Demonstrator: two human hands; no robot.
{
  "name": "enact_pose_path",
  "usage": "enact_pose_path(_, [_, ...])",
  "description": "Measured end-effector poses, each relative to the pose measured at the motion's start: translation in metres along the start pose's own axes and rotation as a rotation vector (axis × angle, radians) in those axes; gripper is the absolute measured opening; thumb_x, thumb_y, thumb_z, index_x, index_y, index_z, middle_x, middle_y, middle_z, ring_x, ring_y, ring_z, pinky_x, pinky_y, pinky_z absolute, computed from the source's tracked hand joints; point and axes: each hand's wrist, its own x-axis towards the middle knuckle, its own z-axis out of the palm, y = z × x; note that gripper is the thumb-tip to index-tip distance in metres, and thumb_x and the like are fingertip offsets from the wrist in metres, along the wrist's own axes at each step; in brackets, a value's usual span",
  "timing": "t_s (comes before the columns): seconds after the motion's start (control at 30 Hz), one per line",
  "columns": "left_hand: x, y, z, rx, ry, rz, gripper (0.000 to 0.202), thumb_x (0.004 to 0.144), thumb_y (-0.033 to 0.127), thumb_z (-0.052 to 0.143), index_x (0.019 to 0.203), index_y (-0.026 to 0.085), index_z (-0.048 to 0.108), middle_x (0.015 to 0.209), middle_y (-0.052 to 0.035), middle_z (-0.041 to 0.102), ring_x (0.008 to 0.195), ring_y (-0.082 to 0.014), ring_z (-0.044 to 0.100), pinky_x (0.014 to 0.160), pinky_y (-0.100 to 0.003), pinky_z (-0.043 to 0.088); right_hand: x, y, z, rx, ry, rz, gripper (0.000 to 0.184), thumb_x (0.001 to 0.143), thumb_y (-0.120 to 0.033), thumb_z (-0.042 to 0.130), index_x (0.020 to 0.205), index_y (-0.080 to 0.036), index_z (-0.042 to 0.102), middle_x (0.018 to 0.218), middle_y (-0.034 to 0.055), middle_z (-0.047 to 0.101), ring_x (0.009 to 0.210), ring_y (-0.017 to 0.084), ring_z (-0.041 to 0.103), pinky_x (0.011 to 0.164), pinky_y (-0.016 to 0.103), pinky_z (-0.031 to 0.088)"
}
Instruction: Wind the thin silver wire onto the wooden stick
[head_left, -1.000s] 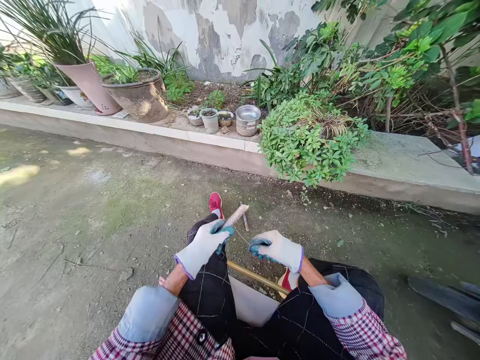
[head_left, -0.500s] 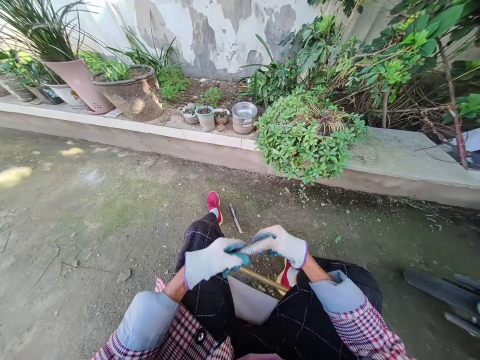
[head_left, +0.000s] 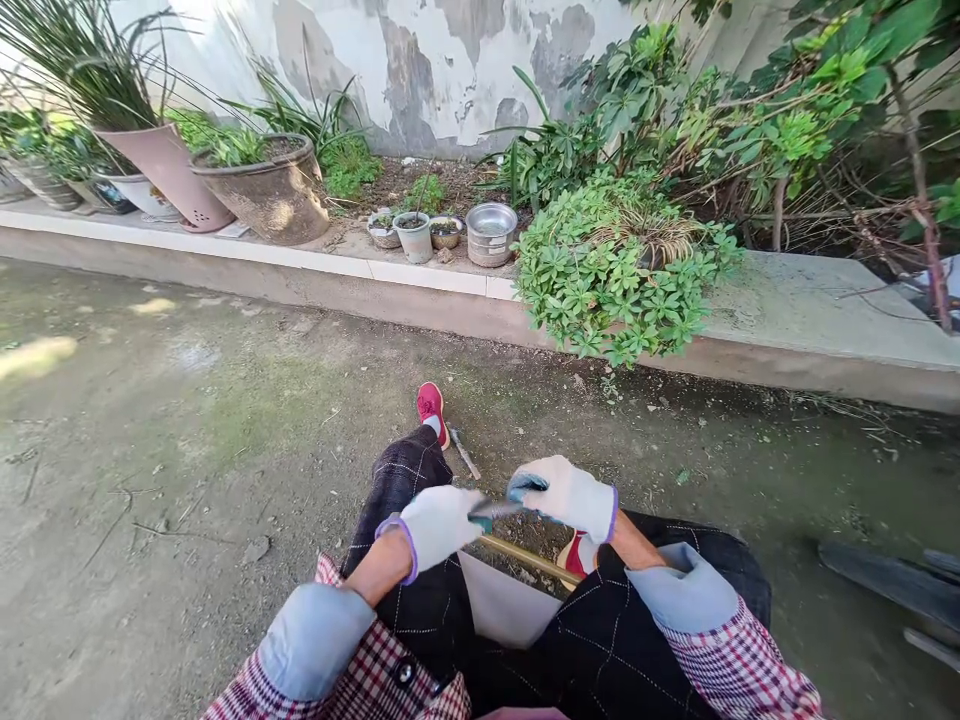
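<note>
The gloved left hand grips a blurred stick; beside it, the right hand curls, its hold unclear.

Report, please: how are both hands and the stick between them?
Left hand grips stick, blurred. Right hand at its other end, contact unclear. Second stick on ground, apart from hands.

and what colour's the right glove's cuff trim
Purple: the cuff trim on the right glove, in the head view.
</note>
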Motion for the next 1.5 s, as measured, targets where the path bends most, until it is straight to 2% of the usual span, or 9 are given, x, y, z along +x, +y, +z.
enact_pose_path(0.27, [-0.005,-0.003,-0.02,-0.832,-0.211,0.039,0.044,0.073,0.046,0.068,0.105,0.017,0.073,0.068,-0.004,0.064,0.056,-0.0179,0.059,0.055,-0.03,0.047,0.01,0.018,0.005,0.401,0.07,0.08,0.02,0.081,-0.027,0.062,0.088,-0.016,0.076,0.078,0.0038,0.075,0.066,0.016,0.065,0.062,0.026,0.051])
enact_pose_path(0.4, [0.008,-0.005,-0.026,-1.088,-0.024,-0.006,0.045,0.073,0.051,0.066,0.095,0.013,0.066,0.062,0.0019,0.054,0.045,-0.0106,0.046,0.046,-0.026,0.041,0.008,0.007,0.013,0.443,-0.014,0.079,0.023,0.083,-0.032,0.063,0.092,-0.016,0.077,0.078,0.0034,0.075,0.063,0.014,0.063,0.058,0.024,0.05])
enact_pose_path(0.53, [0.017,-0.011,-0.011,-0.686,0.229,-0.066,0.027,0.079,0.041,0.063,0.087,0.015,0.067,0.068,-0.0004,0.06,0.06,-0.0134,0.054,0.058,-0.025,0.044,0.004,-0.003,0.013,0.389,-0.159,-0.035,0.022,0.082,-0.03,0.065,0.093,-0.016,0.078,0.081,0.0033,0.076,0.065,0.014,0.064,0.062,0.024,0.051])
enact_pose_path(0.7, [0.012,-0.017,0.007,-0.047,-0.016,0.004,0.023,0.08,0.032,0.064,0.099,0.024,0.075,0.087,-0.0063,0.073,0.09,-0.0247,0.068,0.083,-0.032,0.049,0.002,0.003,0.002,0.166,-0.013,-0.018,0.021,0.082,-0.025,0.062,0.092,-0.016,0.079,0.086,0.0042,0.078,0.076,0.018,0.069,0.074,0.028,0.051])
enact_pose_path(0.87, [0.002,-0.013,0.003,-0.431,0.112,0.076,0.032,0.078,0.039,0.067,0.108,0.03,0.076,0.085,-0.0052,0.073,0.098,-0.0301,0.067,0.077,-0.033,0.052,0.01,0.02,0.001,0.188,0.075,0.091,0.019,0.08,-0.023,0.062,0.088,-0.017,0.078,0.087,0.0047,0.079,0.081,0.019,0.07,0.078,0.029,0.052])
enact_pose_path(1.03, [0.003,0.003,-0.01,-0.841,-0.141,0.017,0.035,0.07,0.041,0.07,0.095,0.016,0.073,0.063,0.0013,0.059,0.052,-0.0139,0.054,0.051,-0.025,0.043,0.014,0.018,0.009,0.319,0.058,0.195,0.02,0.081,-0.027,0.061,0.087,-0.016,0.076,0.078,0.0042,0.075,0.064,0.015,0.065,0.054,0.023,0.049])
enact_pose_path(1.17, [0.009,0.005,-0.014,-1.032,0.053,-0.069,0.036,0.071,0.045,0.067,0.088,0.014,0.064,0.063,0.0034,0.054,0.047,-0.0092,0.046,0.047,-0.024,0.039,0.011,0.003,0.015,0.343,-0.011,0.133,0.023,0.082,-0.032,0.06,0.089,-0.016,0.076,0.08,0.0039,0.075,0.065,0.015,0.064,0.05,0.021,0.047])
enact_pose_path(1.33, [0.013,-0.001,-0.009,-0.39,0.341,-0.055,0.027,0.084,0.035,0.059,0.1,0.016,0.07,0.089,-0.0063,0.071,0.08,-0.02,0.067,0.072,-0.029,0.049,0.004,-0.007,0.017,0.397,-0.138,0.036,0.028,0.081,-0.025,0.057,0.099,-0.016,0.077,0.087,0.0036,0.076,0.072,0.015,0.067,0.058,0.022,0.049])
enact_pose_path(1.5, [0.008,0.011,0.004,0.294,-0.114,0.048,0.032,0.084,0.026,0.059,0.113,0.02,0.07,0.107,-0.0118,0.075,0.094,-0.0274,0.072,0.082,-0.034,0.052,0.002,0.003,0.009,0.281,-0.078,0.034,0.024,0.078,-0.023,0.059,0.092,-0.016,0.078,0.079,0.0027,0.074,0.067,0.015,0.063,0.063,0.024,0.048])
